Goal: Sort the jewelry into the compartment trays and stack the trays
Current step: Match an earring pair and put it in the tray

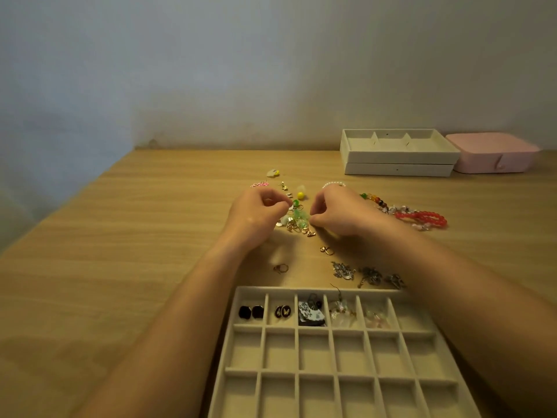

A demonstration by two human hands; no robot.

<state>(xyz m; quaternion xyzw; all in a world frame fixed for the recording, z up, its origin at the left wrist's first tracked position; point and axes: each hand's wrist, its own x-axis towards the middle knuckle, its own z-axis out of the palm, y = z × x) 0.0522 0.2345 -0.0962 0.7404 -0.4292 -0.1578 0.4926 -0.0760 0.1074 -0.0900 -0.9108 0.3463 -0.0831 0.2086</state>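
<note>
Both curled onto jewelry [297,221]: left hand [259,211], right hand [339,212].

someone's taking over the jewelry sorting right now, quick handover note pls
Left hand and right hand: fingers curled, both pinching at the green and gold cluster on the table, seemingly untangling it.
Done: five far-row compartments of the near tray hold pieces; its nearer rows look bare.
Two more trays sit stacked far right, beside a pink box.
Left: loose bead bracelets, silver charms, rings and small bits go into compartments; then stack the near tray.
</note>
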